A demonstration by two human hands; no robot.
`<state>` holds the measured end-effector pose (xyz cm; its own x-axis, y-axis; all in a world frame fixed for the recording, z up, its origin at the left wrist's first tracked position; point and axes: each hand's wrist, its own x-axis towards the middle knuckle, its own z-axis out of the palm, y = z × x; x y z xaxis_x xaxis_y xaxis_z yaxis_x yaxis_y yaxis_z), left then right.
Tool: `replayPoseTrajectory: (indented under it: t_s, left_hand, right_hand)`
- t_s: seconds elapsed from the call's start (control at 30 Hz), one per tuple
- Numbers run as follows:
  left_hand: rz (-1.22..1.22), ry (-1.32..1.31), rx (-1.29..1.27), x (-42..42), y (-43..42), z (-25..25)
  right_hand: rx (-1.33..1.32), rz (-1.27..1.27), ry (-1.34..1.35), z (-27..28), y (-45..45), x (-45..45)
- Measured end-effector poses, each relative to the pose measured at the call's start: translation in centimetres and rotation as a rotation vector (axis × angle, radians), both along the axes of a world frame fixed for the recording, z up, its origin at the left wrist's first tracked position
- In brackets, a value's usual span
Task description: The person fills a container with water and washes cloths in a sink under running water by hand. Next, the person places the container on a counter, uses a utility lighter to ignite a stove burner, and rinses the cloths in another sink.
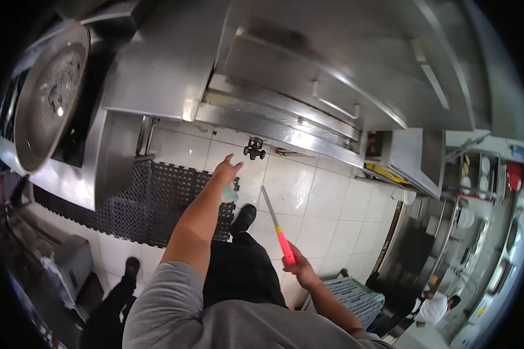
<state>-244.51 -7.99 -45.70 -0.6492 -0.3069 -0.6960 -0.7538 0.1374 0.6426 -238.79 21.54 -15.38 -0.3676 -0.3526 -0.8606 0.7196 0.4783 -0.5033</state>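
Note:
My left hand (227, 170) reaches forward over the tiled floor, fingers apart, with nothing in it. A crumpled pale green cloth or bag (229, 193) shows just below that hand, near the edge of the black mat; whether they touch is unclear. My right hand (298, 267) is closed around the pink handle of a long tool (286, 246), which has a yellow collar and a thin grey shaft pointing up and forward. Beyond my left hand, a small dark wheeled caster (254, 149) stands on the floor by the steel equipment.
A black perforated mat (157, 200) lies at the left. Steel units (297, 131) run along the front, with a large round pan (51, 99) at the left. A grey crate (355, 296) is at the lower right. Two other people (434, 308) (113, 302) are nearby.

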Motion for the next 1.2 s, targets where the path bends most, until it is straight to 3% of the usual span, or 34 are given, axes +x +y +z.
replayPoseTrajectory:
  t_s: [0.17, 0.27, 0.37, 0.4, 0.5, 0.6, 0.63, 0.73, 0.83, 0.97, 1.03, 1.1, 1.2]
  left_hand:
    - [0.136, 0.275, -0.147, -4.9, 2.2, -3.4]
    - [-0.022, 0.379, -0.237, -6.0, 1.9, -4.6]
    - [-0.127, 0.43, -0.398, -6.3, 1.7, -6.1]
    - [-0.096, 0.478, -0.447, -6.3, 1.8, -6.3]
    - [-0.065, 0.493, -0.443, -6.6, 1.9, -6.4]
    - [0.004, 0.381, -0.067, -6.7, 0.6, -5.6]
    - [-0.008, 0.352, 0.048, -6.5, 0.3, -5.8]
    - [-0.027, 0.394, -0.07, -7.3, 0.5, -7.1]
    - [-0.136, 0.386, -0.032, -7.2, 0.3, -7.0]
    - [-0.032, 0.449, -0.26, -9.0, 1.2, -10.5]
    - [-0.119, 0.311, -0.089, -8.1, 0.6, -7.6]
    - [-0.003, 0.193, 0.05, -8.1, 0.9, -6.5]
    - [0.015, 0.334, 0.093, -8.4, 0.8, -7.3]
  right_hand:
    - [0.093, 0.152, 0.183, -9.1, 4.5, -4.5]
    - [0.091, 0.199, 0.317, -13.7, 3.0, -5.9]
    - [0.018, 0.322, 0.704, -18.2, 0.6, -5.9]
    - [-0.023, 0.275, 0.716, -20.2, 0.7, -6.0]
    - [0.03, 0.236, 0.813, -24.6, 1.0, -6.0]
    - [0.024, 0.252, 0.976, -28.7, 2.4, -6.9]
    - [0.047, 0.235, 1.004, -29.7, 2.5, -7.0]
    - [-0.002, 0.206, 1.052, -32.6, 2.3, -7.8]
    - [-0.074, 0.143, 1.039, -35.0, 2.0, -7.8]
    - [-0.201, 0.044, 1.116, -36.7, 1.6, -6.8]
    - [-0.164, 0.038, 1.12, -36.2, 1.3, -6.0]
    - [-0.221, 0.004, 1.123, -35.7, 0.7, -5.6]
    - [-0.282, 0.028, 1.121, -36.2, 1.1, -6.0]
